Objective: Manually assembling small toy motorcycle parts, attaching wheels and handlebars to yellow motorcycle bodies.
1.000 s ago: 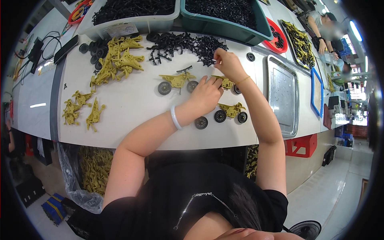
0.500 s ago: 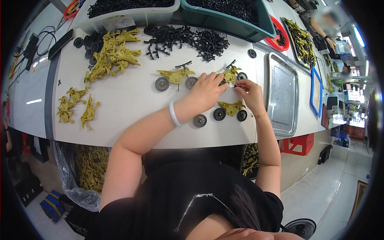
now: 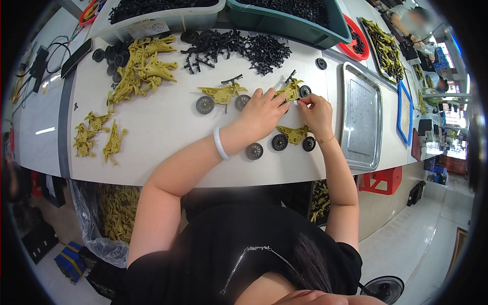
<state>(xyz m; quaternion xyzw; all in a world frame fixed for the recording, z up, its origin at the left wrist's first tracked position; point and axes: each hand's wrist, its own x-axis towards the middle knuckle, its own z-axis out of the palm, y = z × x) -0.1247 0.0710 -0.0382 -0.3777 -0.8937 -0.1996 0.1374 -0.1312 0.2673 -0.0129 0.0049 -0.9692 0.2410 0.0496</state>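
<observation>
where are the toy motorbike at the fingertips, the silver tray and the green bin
Toy motorbike (image 3: 292, 90): head view, on its yellow body.
Silver tray (image 3: 362, 119): head view, on the bare bottom.
Green bin (image 3: 284, 29): head view, on its front wall.

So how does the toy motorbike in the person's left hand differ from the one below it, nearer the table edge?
Handlebar: the upper toy motorbike has a black handlebar; none shows on the lower toy motorbike.
Hold: the left hand steadies the upper toy motorbike, while the lower toy motorbike sits ungripped on the table.
Both have yellow-green bodies and black wheels.
</observation>
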